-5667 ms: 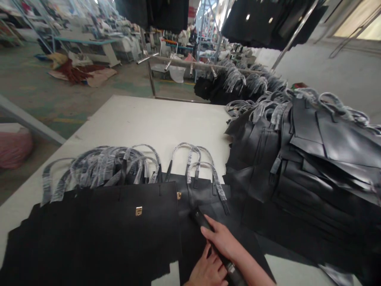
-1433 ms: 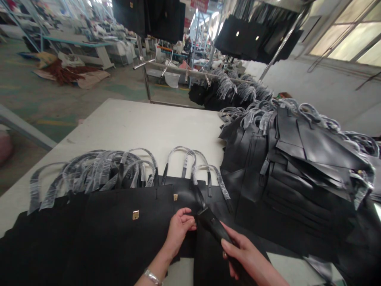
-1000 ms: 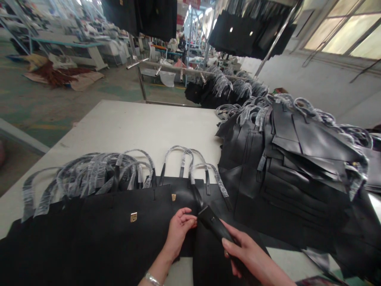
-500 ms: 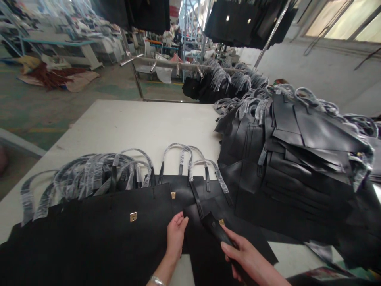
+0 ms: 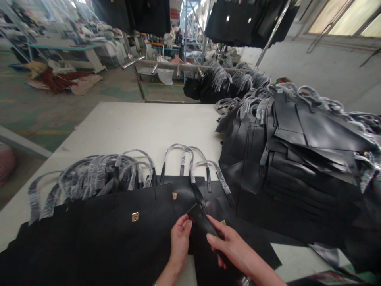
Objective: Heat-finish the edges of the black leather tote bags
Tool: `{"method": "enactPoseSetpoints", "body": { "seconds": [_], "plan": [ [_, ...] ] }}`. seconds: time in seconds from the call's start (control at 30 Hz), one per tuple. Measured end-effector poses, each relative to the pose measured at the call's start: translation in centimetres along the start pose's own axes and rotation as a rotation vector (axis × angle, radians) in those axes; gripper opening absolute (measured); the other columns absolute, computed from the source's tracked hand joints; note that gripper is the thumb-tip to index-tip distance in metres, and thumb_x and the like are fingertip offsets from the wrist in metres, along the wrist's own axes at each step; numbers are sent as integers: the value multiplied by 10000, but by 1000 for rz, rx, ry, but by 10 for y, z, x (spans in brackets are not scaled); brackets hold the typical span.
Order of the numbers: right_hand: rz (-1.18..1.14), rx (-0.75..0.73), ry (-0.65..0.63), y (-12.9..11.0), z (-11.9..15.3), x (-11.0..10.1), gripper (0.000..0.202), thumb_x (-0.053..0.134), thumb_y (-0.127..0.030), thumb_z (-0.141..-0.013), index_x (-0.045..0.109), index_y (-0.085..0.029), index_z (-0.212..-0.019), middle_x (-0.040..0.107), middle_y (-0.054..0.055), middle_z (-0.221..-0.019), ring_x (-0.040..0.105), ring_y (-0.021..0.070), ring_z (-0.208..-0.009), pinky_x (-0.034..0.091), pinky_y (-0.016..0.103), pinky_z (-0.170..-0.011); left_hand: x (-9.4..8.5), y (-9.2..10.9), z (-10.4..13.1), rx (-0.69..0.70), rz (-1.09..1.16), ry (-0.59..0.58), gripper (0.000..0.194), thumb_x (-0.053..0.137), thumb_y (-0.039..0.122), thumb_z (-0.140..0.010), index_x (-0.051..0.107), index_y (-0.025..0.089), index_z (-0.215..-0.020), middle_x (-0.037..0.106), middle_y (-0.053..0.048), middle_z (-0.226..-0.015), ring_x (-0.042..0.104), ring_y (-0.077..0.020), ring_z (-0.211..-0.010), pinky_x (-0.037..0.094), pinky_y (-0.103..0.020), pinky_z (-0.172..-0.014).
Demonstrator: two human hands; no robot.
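Following from afar, I see the right hand (image 5: pixel 229 242) wrapped round a black handheld tool (image 5: pixel 204 222), its head angled toward the left. The left hand (image 5: pixel 180 240) has thumb and fingertips drawn together right by that head; whether they pinch anything thin, I cannot tell. Beneath both lies a black bag panel (image 5: pixel 258 240), toward the table's near side, its gold clasp (image 5: pixel 223 222) just peeping above the right hand.

I judge the step in hand to be applying the tool near this panel's upper left corner. To my mind the next move calls for a light, steady grip, with the left fingertips clear of the tool's head.

Just left, a stack of black bags (image 5: pixel 98 230) spreads toward the table's left edge, plastic-wrapped handles (image 5: pixel 95 174) arching behind it. A taller heap of bags (image 5: pixel 297 167) hides the right edge. Farther off, the white table (image 5: pixel 154 123) runs to its far edge; past that stands a metal rack (image 5: pixel 166 63), with more bags (image 5: pixel 247 24) hanging above.
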State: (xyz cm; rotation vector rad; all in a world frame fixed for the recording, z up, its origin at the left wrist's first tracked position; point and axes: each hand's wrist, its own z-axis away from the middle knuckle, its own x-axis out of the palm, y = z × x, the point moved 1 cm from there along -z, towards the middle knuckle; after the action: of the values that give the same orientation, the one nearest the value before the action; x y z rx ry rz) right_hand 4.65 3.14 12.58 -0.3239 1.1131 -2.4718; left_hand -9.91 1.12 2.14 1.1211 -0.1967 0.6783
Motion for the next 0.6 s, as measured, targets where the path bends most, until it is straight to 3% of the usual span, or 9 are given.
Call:
{"method": "enactPoseSetpoints", "body": {
  "seconds": [0.1, 0.23, 0.43, 0.53, 0.6],
  "plan": [
    [35, 9, 19, -2, 0, -3, 678, 567, -356, -812, 356, -237, -1446, 543, -59, -644, 501, 68, -363, 377, 169, -344, 5, 1, 4, -21, 12, -27, 427, 786, 383, -688, 675, 132, -1015, 724, -102, -894, 677, -204, -780, 519, -289, -734],
    [17, -78, 225, -11, 1, -15, 691, 551, -416, -827, 331, -230, -1455, 565, -40, -696, 546, 86, -408, 412, 190, -379, 8, 3, 8, -85, 42, -21, 486, 783, 407, -687, 649, 128, -1063, 720, -91, -849, 677, -192, -716, 520, -282, -677],
    [25, 8, -14, -4, 12, -11, 711, 596, -419, -795, 369, -224, -1440, 530, -59, -646, 510, 71, -376, 387, 176, -356, 10, 4, 10, -61, -28, -23, 503, 775, 433, -690, 656, 124, -1069, 719, -88, -824, 656, -165, -656, 478, -227, -582],
    [7, -67, 139, -9, 6, -11, 710, 585, -429, -799, 360, -231, -1443, 559, -46, -672, 525, 81, -390, 400, 189, -365, 9, 23, 11, -23, -87, -16, 499, 809, 416, -641, 683, 108, -1013, 713, -75, -745, 644, -166, -620, 496, -246, -591],
    [-43, -115, 271, -14, 6, -22, 722, 583, -449, -810, 327, -253, -1455, 581, -35, -716, 547, 89, -420, 424, 202, -389, 8, 56, 14, 6, -87, -3, 502, 825, 391, -618, 683, 113, -1010, 711, -63, -727, 646, -167, -615, 515, -261, -611]
  ]
}}
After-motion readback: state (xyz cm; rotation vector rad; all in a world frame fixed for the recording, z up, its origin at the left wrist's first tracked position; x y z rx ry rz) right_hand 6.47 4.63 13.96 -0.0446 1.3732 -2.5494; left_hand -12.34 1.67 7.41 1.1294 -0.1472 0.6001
